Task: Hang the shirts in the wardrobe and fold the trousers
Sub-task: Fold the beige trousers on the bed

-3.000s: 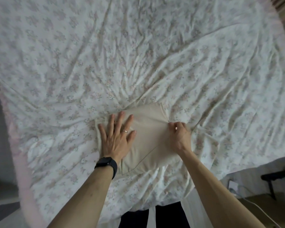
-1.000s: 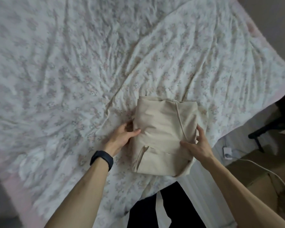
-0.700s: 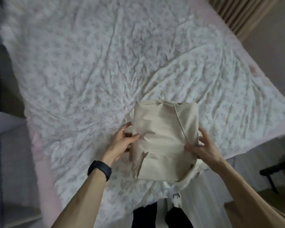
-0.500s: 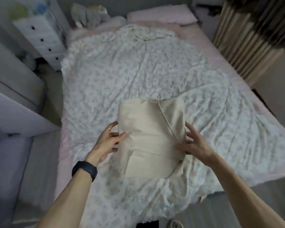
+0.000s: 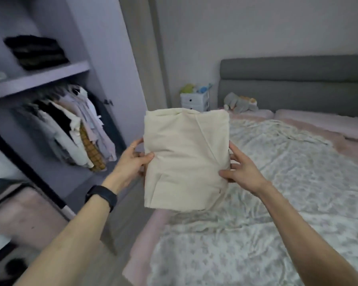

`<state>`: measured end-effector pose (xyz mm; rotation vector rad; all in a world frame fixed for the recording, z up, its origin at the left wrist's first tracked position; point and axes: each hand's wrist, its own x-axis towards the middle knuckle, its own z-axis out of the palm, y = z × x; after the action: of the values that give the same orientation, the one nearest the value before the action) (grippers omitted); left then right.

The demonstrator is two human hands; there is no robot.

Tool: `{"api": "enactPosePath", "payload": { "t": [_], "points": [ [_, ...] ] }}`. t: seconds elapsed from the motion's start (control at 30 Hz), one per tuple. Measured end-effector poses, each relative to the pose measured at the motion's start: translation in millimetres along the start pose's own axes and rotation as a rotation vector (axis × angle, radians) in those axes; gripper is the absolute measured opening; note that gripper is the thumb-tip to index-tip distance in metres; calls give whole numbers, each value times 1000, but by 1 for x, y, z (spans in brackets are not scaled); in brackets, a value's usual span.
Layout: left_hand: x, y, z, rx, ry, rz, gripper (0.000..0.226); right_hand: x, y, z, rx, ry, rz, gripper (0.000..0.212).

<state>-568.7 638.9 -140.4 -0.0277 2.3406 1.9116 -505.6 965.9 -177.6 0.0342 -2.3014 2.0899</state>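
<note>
A pair of cream trousers [image 5: 184, 159], folded into a thick rectangle, is held up in the air between both hands above the bed's left edge. My left hand [image 5: 130, 162] grips its left side with the thumb on the front. My right hand [image 5: 240, 172] grips its right side, thumb on the front, fingers behind. The open wardrobe [image 5: 103, 44] stands to the left, with several shirts [image 5: 77, 129] hanging on a rail under a shelf [image 5: 39, 79].
A stack of dark folded clothes [image 5: 37, 52] lies on the shelf. The bed [image 5: 287, 182] with a floral sheet fills the right side, with a grey headboard [image 5: 293, 79], pink pillows and a soft toy [image 5: 239, 104]. A small white drawer unit [image 5: 194, 101] stands by the wall.
The folded trousers went from lying on the bed to being lifted in both hands. My view has swung up and left, bringing the wardrobe and headboard into sight.
</note>
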Motion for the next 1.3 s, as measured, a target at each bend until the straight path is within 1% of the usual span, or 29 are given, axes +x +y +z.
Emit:
{"api": "enactPosePath", "payload": {
  "t": [0.1,0.2,0.37,0.47,0.67,0.77,0.93,1.1,1.3],
  "points": [
    [-16,25,-65,-15,142,76,61,36,-41,53,-43,-79,-136,91],
    [-24,36,-123,39,298,137,59,72,-67,108,-102,-147,-263,90],
    [-16,41,-199,137,481,176,58,123,-90,199,-173,-153,-369,88],
    [11,39,-254,175,518,177,54,163,-97,255,-188,-121,-380,87],
    [75,60,-350,208,519,229,54,241,-125,345,-163,-34,-404,87],
    [102,75,-373,230,561,276,51,275,-133,372,-173,24,-446,87],
    [151,88,-403,268,656,280,53,325,-155,406,-235,88,-508,84],
    [192,98,-419,194,706,296,53,357,-183,422,-260,105,-548,79],
    [243,112,-435,225,764,281,50,411,-198,438,-293,116,-573,79]
  ]
}}
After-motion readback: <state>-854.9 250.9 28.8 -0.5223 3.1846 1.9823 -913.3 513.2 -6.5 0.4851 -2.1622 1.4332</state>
